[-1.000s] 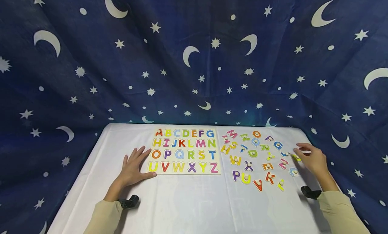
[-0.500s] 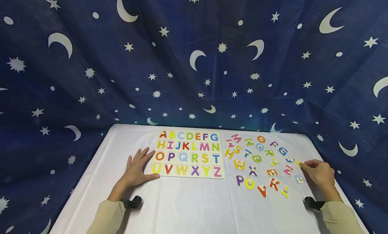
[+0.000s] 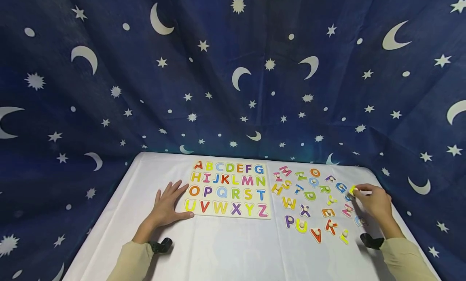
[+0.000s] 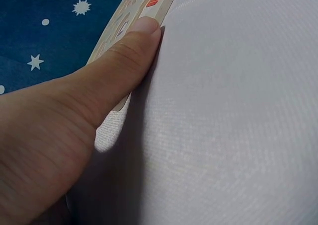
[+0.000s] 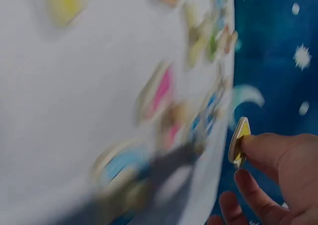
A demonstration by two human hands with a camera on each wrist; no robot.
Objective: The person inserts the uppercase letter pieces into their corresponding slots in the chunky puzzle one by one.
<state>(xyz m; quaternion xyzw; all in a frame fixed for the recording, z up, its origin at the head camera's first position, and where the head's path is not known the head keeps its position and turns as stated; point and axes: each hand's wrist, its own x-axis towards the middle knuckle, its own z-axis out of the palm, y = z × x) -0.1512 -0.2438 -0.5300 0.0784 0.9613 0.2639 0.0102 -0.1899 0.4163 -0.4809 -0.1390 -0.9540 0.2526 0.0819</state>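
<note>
My right hand (image 3: 376,204) pinches a small yellow letter piece (image 3: 352,190) between thumb and fingertips, lifted off the cloth. Seen edge-on in the right wrist view, the yellow letter piece (image 5: 241,135) does not show clearly which letter it is. My left hand (image 3: 165,208) lies spread at the left side of a wooden alphabet puzzle board (image 3: 242,216). Its thumb (image 4: 121,61) rests on the board's near edge. A red A piece (image 3: 198,165) with a knob sits in the board's top left slot.
Several knobbed letter pieces lie scattered right of the board, among them a blue G (image 3: 341,187), a pink piece (image 3: 347,210) and a light blue piece (image 3: 361,221). A white cloth (image 3: 233,248) covers the table. A dark blue starry curtain (image 3: 204,82) hangs behind.
My right hand has taken hold of the yellow letter piece and raised it from the cloth at the far right. The left hand stays by the board. The head view has shifted slightly.
</note>
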